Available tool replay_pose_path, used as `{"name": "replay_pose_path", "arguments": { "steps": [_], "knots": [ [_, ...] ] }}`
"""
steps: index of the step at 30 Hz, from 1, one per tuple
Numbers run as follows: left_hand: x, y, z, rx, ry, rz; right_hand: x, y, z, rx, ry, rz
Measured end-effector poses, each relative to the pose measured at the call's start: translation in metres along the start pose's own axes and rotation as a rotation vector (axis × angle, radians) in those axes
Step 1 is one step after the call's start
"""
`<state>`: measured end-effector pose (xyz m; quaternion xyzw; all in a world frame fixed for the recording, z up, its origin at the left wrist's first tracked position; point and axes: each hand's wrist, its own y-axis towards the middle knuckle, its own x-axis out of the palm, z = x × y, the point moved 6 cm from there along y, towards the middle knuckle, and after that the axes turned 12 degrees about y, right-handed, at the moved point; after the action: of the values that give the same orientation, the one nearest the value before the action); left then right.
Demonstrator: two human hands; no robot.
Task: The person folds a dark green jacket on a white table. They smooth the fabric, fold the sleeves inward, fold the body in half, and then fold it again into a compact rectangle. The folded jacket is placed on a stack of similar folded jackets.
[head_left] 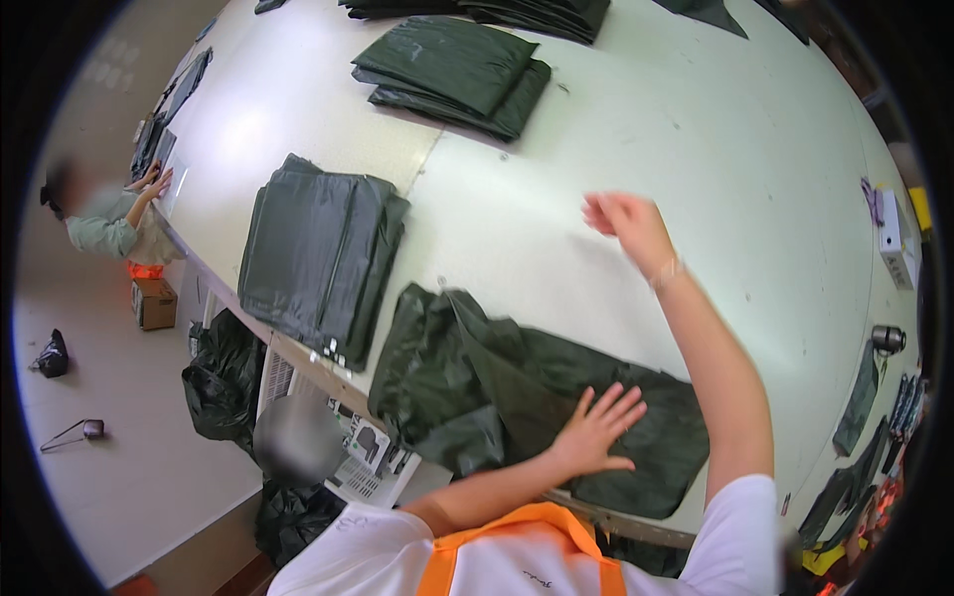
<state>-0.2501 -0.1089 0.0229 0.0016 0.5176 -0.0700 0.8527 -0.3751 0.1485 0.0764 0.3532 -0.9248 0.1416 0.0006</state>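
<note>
A dark green piece of thin, slightly shiny sheet fabric point(537, 368) lies along the table's near edge. Its left part is rumpled, while the right part is fairly flat. My left hand point(599, 434) rests palm down on the flatter part with its fingers spread. Above the pale tabletop, beyond the fabric, my right hand point(631, 228) is raised and touches nothing. Its fingers are loosely bent, somewhat blurred, with nothing seen in them. Left of the rumpled part is a stack of folded dark green fabric point(318, 253).
More folded fabric point(452, 70) lies further across the table point(735, 199). A white box point(896, 238) and a dark cylindrical object point(887, 340) are at the right. Black bags point(234, 372) sit below the left edge. Another person point(109, 223) works at the far left.
</note>
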Motion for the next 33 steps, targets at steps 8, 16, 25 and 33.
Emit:
{"name": "replay_pose_path", "arguments": {
  "steps": [8,16,25,33],
  "knots": [
    [0.021,-0.005,-0.011,0.027,-0.053,0.010,0.098,0.251,-0.004,0.313,0.365,0.241],
    [0.022,-0.007,-0.010,0.042,-0.085,0.022,0.105,0.168,-0.009,0.193,0.710,0.207],
    [0.052,0.012,-0.001,0.101,0.033,-0.108,-0.004,-0.255,0.126,0.447,1.202,0.496],
    [0.037,0.008,-0.007,0.053,-0.325,0.003,-0.198,-0.432,0.131,0.787,0.228,0.352]
  ]
}}
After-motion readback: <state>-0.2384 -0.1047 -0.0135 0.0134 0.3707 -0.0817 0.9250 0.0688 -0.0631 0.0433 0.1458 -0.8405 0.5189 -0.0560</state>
